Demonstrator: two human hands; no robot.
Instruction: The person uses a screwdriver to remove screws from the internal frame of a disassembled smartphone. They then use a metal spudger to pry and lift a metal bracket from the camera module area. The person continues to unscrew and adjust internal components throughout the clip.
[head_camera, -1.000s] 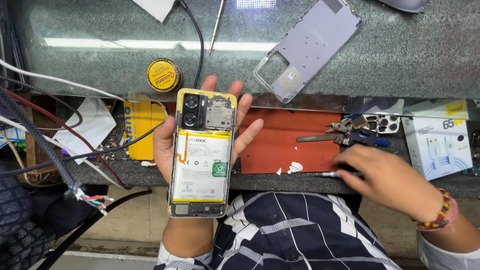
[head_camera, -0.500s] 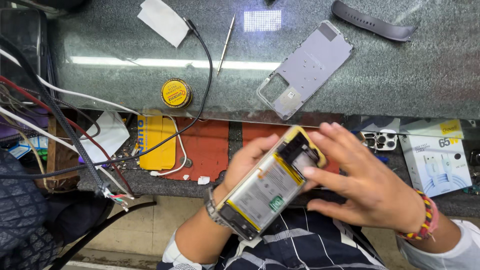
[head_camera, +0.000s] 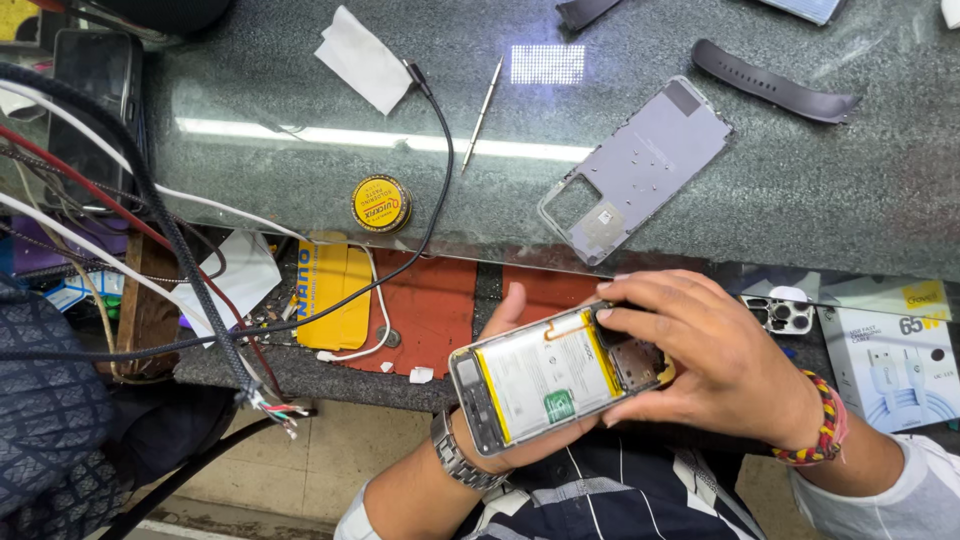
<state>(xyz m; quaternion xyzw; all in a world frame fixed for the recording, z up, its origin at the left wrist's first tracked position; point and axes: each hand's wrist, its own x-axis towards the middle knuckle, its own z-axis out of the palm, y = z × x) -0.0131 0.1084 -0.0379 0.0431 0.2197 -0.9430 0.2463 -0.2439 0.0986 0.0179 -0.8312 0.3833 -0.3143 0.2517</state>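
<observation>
Stone counter (head_camera: 800, 200), left hand (head_camera: 500, 400) cradling opened phone (head_camera: 550, 385), right hand (head_camera: 720, 360) seemingly pinching it

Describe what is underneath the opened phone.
The left hand cradles the opened phone from below, thumb showing at its upper edge. The right hand covers its camera end. The palm and the phone's underside are hidden.

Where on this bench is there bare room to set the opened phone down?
Bare stone lies right of the detached back cover, below the dark strap. A smaller bare patch lies between the round yellow tin and that cover, under the slim metal tool. The left edge is crowded with cables. Both hands, left and right, hold the phone.
</observation>
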